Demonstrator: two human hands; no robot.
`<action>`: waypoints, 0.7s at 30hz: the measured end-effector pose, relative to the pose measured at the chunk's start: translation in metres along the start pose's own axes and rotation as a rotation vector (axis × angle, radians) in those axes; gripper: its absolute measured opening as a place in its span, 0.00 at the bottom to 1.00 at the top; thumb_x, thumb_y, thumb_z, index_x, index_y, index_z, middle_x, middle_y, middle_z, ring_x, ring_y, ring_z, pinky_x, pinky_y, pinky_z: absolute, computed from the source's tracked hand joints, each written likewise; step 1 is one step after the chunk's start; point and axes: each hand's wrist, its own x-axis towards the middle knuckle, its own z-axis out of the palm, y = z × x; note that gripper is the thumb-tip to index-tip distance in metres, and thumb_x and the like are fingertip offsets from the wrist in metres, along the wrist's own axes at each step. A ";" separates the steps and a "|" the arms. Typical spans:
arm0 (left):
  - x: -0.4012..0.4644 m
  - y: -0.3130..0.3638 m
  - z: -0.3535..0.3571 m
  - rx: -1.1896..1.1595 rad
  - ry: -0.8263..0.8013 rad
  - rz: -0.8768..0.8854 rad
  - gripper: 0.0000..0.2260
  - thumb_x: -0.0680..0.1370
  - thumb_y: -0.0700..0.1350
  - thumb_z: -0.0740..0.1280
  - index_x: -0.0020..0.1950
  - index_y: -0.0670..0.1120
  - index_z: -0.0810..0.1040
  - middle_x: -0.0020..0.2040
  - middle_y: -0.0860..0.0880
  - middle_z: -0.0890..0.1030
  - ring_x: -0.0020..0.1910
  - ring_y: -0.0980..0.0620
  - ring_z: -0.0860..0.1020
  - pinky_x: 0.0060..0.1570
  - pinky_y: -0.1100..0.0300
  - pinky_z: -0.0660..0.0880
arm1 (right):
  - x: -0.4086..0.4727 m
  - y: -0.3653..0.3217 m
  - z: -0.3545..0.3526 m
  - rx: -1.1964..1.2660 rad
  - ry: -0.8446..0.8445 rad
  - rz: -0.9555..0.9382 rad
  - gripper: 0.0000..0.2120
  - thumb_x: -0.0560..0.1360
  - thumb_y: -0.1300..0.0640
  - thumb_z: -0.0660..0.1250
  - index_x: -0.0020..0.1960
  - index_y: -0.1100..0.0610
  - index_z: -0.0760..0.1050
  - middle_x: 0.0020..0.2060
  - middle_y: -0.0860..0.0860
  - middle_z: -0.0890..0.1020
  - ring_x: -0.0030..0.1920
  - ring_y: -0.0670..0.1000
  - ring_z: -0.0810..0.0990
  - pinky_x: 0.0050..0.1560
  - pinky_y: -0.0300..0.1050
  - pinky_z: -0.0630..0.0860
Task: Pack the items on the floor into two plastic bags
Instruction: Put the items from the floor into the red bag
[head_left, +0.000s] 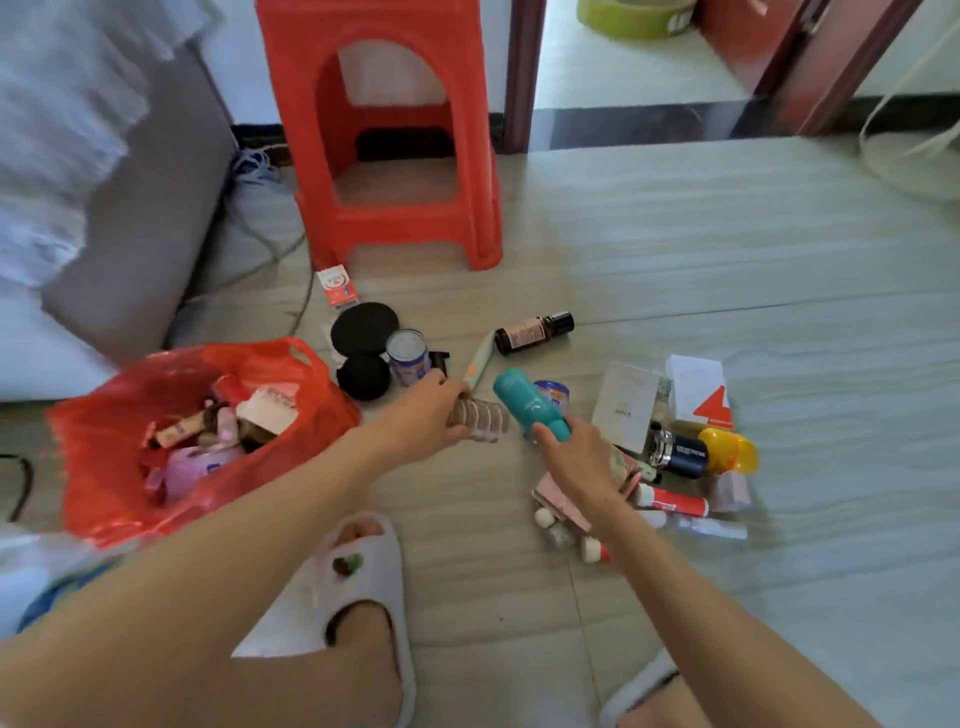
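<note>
A red plastic bag (104, 415) lies open on the floor at the left, with several packed items inside. My left hand (421, 421) grips a ribbed, clear pinkish container (485, 421) just right of the bag. My right hand (576, 457) holds a teal bottle (524, 402) above the floor. Loose items lie around: a small tin can (408, 357), a brown dropper bottle (532, 332), two black round pads (363, 327), a white card (623, 402), a white box with an orange mark (698, 387), a dark flask with a yellow cap (701, 452), tubes (675, 501).
A red plastic stool (384, 130) stands behind the items. A grey sofa (140, 234) and cables fill the left. My feet in white slippers (363, 587) are at the bottom. A doorway is at the back, a white basket (914, 161) at the far right.
</note>
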 end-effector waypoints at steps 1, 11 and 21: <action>-0.008 -0.004 -0.019 0.017 0.027 -0.008 0.22 0.75 0.47 0.66 0.67 0.43 0.67 0.61 0.42 0.68 0.58 0.44 0.72 0.56 0.55 0.68 | 0.000 -0.019 0.004 0.005 0.008 -0.031 0.17 0.76 0.51 0.63 0.59 0.62 0.73 0.48 0.59 0.79 0.47 0.57 0.78 0.45 0.50 0.74; -0.111 -0.122 -0.127 -0.218 0.444 -0.406 0.18 0.73 0.44 0.69 0.60 0.40 0.74 0.58 0.41 0.77 0.57 0.45 0.74 0.46 0.66 0.64 | -0.049 -0.162 0.099 0.371 -0.257 -0.136 0.12 0.75 0.50 0.63 0.47 0.60 0.76 0.35 0.56 0.79 0.36 0.54 0.78 0.44 0.53 0.78; -0.127 -0.227 -0.048 -0.397 0.782 -0.796 0.15 0.71 0.41 0.71 0.53 0.39 0.71 0.53 0.40 0.72 0.52 0.45 0.70 0.49 0.56 0.67 | -0.045 -0.203 0.203 0.043 -0.295 -0.351 0.19 0.76 0.50 0.63 0.62 0.60 0.73 0.53 0.58 0.81 0.54 0.56 0.78 0.48 0.41 0.67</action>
